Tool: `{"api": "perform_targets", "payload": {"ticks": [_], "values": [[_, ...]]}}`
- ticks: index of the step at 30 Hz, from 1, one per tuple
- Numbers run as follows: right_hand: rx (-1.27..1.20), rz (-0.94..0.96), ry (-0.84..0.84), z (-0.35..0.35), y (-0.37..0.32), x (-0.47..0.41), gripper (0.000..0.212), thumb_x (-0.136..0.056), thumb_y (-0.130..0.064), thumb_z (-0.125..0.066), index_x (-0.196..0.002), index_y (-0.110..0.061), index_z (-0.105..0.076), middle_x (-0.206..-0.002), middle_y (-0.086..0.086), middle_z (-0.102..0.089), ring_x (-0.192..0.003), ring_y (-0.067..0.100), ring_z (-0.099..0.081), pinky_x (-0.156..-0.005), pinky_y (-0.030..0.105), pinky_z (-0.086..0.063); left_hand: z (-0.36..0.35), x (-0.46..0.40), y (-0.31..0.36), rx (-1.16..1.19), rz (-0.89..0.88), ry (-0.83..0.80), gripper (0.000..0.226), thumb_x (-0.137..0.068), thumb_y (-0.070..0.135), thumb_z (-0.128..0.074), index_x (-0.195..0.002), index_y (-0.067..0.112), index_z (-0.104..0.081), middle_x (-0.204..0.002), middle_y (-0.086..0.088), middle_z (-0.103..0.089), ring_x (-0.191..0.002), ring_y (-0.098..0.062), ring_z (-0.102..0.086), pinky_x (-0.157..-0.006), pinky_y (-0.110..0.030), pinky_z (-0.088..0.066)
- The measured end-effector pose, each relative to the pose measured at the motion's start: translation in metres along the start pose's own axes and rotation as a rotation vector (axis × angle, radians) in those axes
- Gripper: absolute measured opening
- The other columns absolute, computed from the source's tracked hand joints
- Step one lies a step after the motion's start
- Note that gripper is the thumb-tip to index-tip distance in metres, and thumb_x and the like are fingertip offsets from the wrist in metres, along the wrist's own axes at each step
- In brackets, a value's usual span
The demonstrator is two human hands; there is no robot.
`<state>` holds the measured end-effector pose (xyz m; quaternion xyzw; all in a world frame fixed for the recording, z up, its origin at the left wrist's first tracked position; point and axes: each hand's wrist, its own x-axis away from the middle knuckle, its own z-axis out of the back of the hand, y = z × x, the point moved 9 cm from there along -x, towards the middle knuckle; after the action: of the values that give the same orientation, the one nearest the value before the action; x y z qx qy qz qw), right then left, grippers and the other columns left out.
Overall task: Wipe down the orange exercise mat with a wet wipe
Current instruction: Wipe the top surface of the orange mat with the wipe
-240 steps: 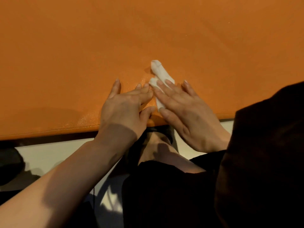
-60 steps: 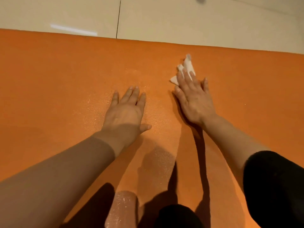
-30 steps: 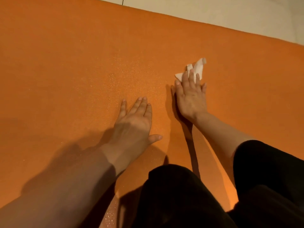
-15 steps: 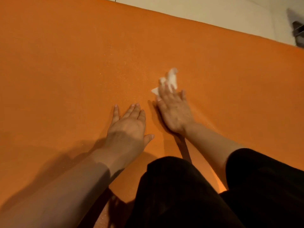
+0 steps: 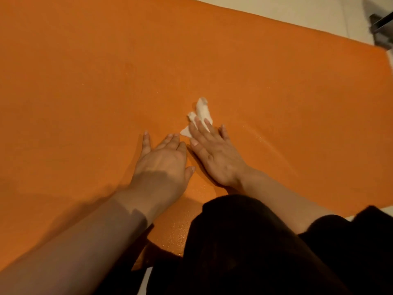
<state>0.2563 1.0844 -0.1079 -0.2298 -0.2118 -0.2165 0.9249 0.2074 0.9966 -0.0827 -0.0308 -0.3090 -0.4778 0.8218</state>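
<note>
Right hand (image 5: pixel 214 154) lies flat on the orange mat (image 5: pixel 85 81), fingers straight, pressing a crumpled white wipe (image 5: pixel 201 112) against the surface; the wipe protrudes beyond the fingertips near the mat's middle. Left hand (image 5: pixel 161 167) rests palm-down just beside it, fingers extended, holding nothing. A damp sheen shows right of the wipe. Pale floor (image 5: pixel 297 9) borders the far edge.

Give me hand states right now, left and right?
Left hand: open, flat on the orange mat, holding nothing.
Right hand: open, straight fingers pressing the wet wipe onto the mat.
</note>
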Motion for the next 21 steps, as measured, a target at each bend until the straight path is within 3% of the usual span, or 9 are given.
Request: {"api": "perform_targets", "payload": {"ticks": [2, 8, 13, 17, 21], "values": [[0.018, 0.031, -0.013, -0.003, 0.004, 0.014, 0.057, -0.102, -0.049, -0.007, -0.155, -0.029, 0.0, -0.16, -0.013, 0.013, -0.145, 0.002, 0.018, -0.117, 0.037, 0.02, -0.004, 0.005, 0.002, -0.005, -0.002, -0.006, 0.067, -0.1, 0.051, -0.027, -0.154, 0.015, -0.011, -0.162, -0.002, -0.003, -0.149, -0.013, 0.0, -0.115, -0.052, 0.012], [0.034, -0.205, 0.017, 0.004, 0.045, 0.038, 0.058, -0.101, -0.05, -0.005, -0.155, -0.028, 0.0, -0.161, -0.01, 0.011, -0.147, 0.006, 0.015, -0.116, 0.036, 0.021, -0.007, 0.013, 0.003, -0.025, 0.025, -0.02, 0.069, -0.099, 0.054, -0.027, -0.154, 0.017, -0.009, -0.162, -0.001, 0.0, -0.149, -0.012, 0.001, -0.115, -0.052, 0.013], [0.0, 0.073, -0.006, -0.01, -0.014, 0.059, 0.073, -0.09, -0.061, 0.005, -0.155, -0.029, -0.004, -0.16, -0.015, 0.009, -0.145, 0.0, 0.016, -0.116, 0.035, 0.022, -0.007, 0.029, 0.009, 0.035, -0.001, 0.009, 0.068, -0.099, 0.052, -0.026, -0.154, 0.018, -0.005, -0.162, 0.001, 0.003, -0.148, -0.01, 0.005, -0.117, -0.05, 0.012], [-0.045, -0.126, 0.072, -0.004, 0.037, 0.089, 0.066, -0.096, -0.062, 0.001, -0.154, -0.034, -0.006, -0.16, -0.018, 0.005, -0.143, -0.007, 0.014, -0.116, 0.032, 0.022, -0.007, 0.045, 0.007, 0.012, -0.013, 0.009, 0.069, -0.099, 0.051, -0.026, -0.154, 0.018, -0.001, -0.162, 0.0, 0.006, -0.148, -0.01, 0.007, -0.117, -0.051, 0.011], [-0.086, -0.157, 0.134, -0.003, 0.018, 0.094, 0.082, -0.084, -0.065, 0.007, -0.155, -0.028, -0.013, -0.161, -0.012, -0.002, -0.147, 0.001, 0.007, -0.111, 0.023, 0.025, -0.012, 0.058, 0.014, 0.031, -0.006, -0.01, 0.067, -0.1, 0.047, -0.027, -0.154, 0.017, -0.002, -0.162, 0.0, 0.006, -0.148, -0.009, 0.008, -0.117, -0.05, 0.012]]}}
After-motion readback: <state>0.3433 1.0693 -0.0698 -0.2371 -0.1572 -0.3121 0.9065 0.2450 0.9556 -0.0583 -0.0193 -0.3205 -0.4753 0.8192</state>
